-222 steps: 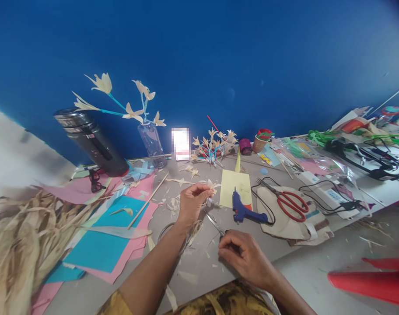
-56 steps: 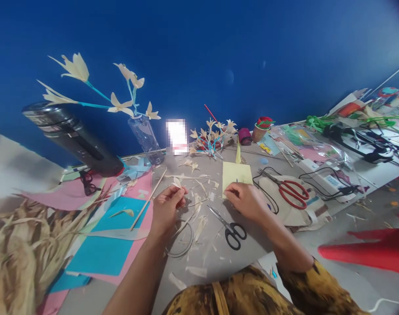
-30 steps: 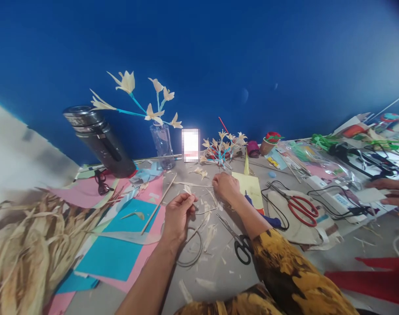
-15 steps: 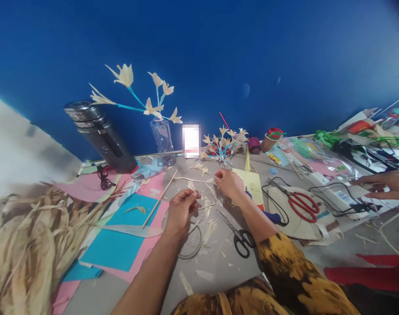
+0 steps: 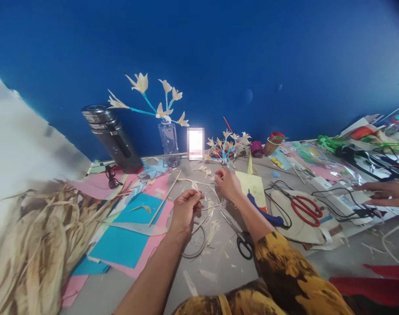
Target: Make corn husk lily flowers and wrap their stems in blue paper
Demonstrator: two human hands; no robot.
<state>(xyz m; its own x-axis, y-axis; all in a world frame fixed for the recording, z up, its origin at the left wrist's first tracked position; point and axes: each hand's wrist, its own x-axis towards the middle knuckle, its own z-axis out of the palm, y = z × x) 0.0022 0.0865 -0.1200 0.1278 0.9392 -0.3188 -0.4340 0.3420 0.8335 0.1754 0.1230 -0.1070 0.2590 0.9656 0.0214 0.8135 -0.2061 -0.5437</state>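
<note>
My left hand (image 5: 187, 206) is closed in a pinch above the middle of the table. A small pale husk piece (image 5: 195, 186) shows at its fingertips. To its right, my right hand (image 5: 228, 184) has its fingers curled together close to the tabletop; what they hold, if anything, is too small to make out. Pale husk scraps (image 5: 214, 232) and a thin wire loop (image 5: 199, 249) lie below and between the hands. Black-handled scissors (image 5: 244, 245) rest by my right forearm. Beyond the hands stands a cluster of small husk flowers (image 5: 227, 142) on blue stems.
Left are dried husks (image 5: 38, 249), blue paper (image 5: 120, 245), a dark flask (image 5: 116, 140) and a clear bottle (image 5: 169, 144) of flowers. Right are a blue glue gun (image 5: 268, 216), red-handled scissors (image 5: 307, 210) and a power strip (image 5: 342, 199), with another person's hand (image 5: 388, 193) beside it.
The view has shifted slightly, so most things sit a little further right. Both my hands keep nearly the same closed poses.
</note>
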